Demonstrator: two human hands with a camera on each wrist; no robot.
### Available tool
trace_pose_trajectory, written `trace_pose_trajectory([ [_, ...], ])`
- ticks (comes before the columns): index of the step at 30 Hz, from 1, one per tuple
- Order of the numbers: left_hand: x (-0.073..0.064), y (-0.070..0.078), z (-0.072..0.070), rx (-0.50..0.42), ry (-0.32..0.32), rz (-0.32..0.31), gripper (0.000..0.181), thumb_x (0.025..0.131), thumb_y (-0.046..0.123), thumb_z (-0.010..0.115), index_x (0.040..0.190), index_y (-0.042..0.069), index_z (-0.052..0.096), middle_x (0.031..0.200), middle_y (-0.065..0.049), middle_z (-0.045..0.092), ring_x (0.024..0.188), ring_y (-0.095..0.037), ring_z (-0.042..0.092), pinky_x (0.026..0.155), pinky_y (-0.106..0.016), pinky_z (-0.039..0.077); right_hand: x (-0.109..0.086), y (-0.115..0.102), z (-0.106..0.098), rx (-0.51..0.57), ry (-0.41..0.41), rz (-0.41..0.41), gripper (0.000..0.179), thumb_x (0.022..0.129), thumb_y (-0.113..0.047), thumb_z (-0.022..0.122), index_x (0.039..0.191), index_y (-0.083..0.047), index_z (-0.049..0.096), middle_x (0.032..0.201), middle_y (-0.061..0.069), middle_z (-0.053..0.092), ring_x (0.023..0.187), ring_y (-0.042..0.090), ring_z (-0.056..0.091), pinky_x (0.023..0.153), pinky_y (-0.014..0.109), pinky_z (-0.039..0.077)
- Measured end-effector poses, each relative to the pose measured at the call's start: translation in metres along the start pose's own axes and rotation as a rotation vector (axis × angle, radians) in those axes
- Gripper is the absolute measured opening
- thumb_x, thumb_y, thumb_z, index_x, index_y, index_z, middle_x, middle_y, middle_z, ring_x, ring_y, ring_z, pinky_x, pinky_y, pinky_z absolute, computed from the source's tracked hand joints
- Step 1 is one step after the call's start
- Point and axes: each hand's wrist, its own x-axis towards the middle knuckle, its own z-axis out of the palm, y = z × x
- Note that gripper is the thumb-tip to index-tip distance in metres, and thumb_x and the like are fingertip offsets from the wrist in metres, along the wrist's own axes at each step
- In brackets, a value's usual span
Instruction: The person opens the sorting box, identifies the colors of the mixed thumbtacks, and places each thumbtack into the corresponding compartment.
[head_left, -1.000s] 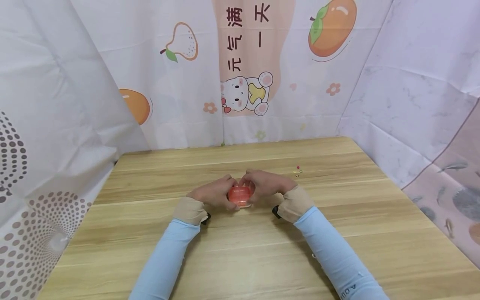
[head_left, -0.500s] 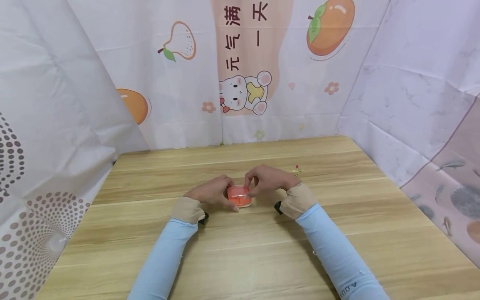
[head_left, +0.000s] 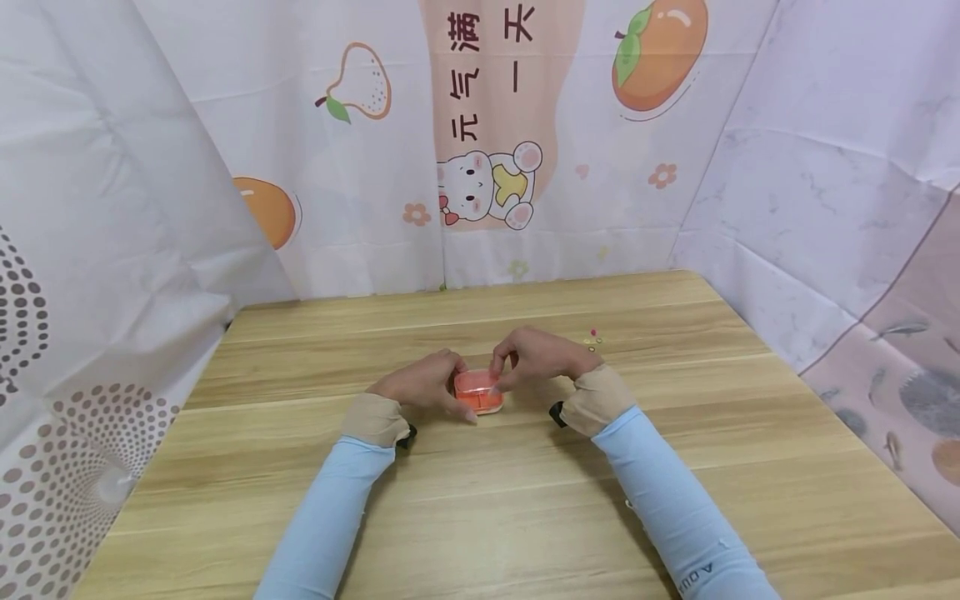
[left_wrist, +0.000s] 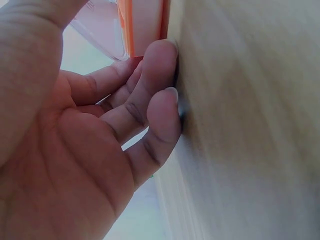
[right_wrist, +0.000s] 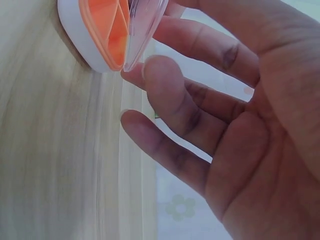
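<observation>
A small box (head_left: 480, 403) with a white base and an orange divided insert (right_wrist: 102, 20) stands on the table between the hands. Its clear lid (right_wrist: 145, 32) is tilted partly up from the insert. On the box's left side, my left hand (head_left: 427, 383) grips it between thumb and fingers; the lower fingers (left_wrist: 162, 112) rest against the tabletop. My right hand (head_left: 542, 357) pinches the lid's edge at the right with thumb and index finger, its other fingers loosely bent. The hands partly cover the box's sides.
Several tiny items, among them a pink bead (head_left: 593, 332) and small rings (head_left: 592, 349), lie beyond the right hand on the wooden table (head_left: 480, 517). Printed curtains (head_left: 337, 208) stand along the table's back and sides.
The right hand has drawn back slightly to the right and up, and the lid has risen from the box. The left hand keeps its place on the box.
</observation>
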Motion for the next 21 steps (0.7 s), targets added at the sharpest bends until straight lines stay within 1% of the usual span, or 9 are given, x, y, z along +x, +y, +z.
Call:
trace_pose_trajectory([
  [5,-0.0009,0.0006,-0.0007,0.003,-0.004,-0.01,0.061,0.073,0.046,0.091,0.105,0.007,0.058,0.092,-0.002,0.061,0.077,-0.013,0.052,0.067,-0.026,0.046,-0.0003,-0.0002,-0.0008,0.003,0.009,-0.002,0.011,0.081,-0.029,0.086,0.085,-0.023,0.077,0.088,-0.009,0.073,0.068,0.01,0.059,0.06,0.025,0.048],
  [11,-0.0017,0.0011,-0.0012,0.017,-0.005,-0.029,0.063,0.073,0.046,0.091,0.109,0.007,0.057,0.094,-0.002,0.061,0.08,-0.014,0.053,0.07,-0.027,0.047,-0.001,0.0008,-0.0013,0.001,0.026,0.002,0.012,0.081,-0.031,0.087,0.085,-0.024,0.078,0.088,-0.008,0.072,0.068,0.008,0.06,0.059,0.024,0.048],
  [16,-0.0016,0.0009,-0.0009,0.015,-0.013,-0.025,0.062,0.074,0.044,0.091,0.11,0.006,0.058,0.093,-0.002,0.062,0.079,-0.013,0.054,0.07,-0.027,0.048,-0.0016,0.0004,-0.0019,0.008,0.032,0.004,0.014,0.081,-0.034,0.087,0.087,-0.023,0.08,0.089,-0.007,0.074,0.071,0.007,0.063,0.061,0.024,0.049],
  [21,-0.0011,-0.0003,-0.0006,0.014,-0.015,-0.025,0.061,0.074,0.044,0.091,0.109,0.007,0.058,0.093,-0.001,0.062,0.078,-0.012,0.054,0.07,-0.027,0.048,-0.0025,-0.0007,-0.0025,0.003,0.04,0.004,0.013,0.081,-0.034,0.087,0.087,-0.024,0.08,0.088,-0.008,0.073,0.073,0.007,0.063,0.063,0.024,0.049],
])
